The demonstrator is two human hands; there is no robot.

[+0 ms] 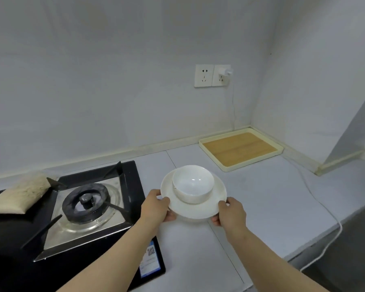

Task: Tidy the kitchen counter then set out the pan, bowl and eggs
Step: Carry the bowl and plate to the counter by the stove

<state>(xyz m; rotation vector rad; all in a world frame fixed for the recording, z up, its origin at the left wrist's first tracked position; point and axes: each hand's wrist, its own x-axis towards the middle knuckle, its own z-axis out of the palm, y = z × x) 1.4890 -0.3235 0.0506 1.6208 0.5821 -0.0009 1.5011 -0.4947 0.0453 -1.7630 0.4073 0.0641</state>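
Note:
A white bowl (192,183) stands empty on a white plate (198,210) over the pale counter, just right of the stove. My left hand (157,206) grips the plate's left rim, thumb on top and fingers underneath. At the right rim, my right hand (230,211) holds the plate the same way. Whether the plate rests on the counter or is lifted I cannot tell. No pan or eggs are in view.
A black gas stove (86,204) with pan supports fills the left, a beige bag (19,194) lying on its far left. A cream tray with a wooden base (240,149) sits in the back right corner. A white cable (316,199) runs from a wall plug (224,74) across the counter.

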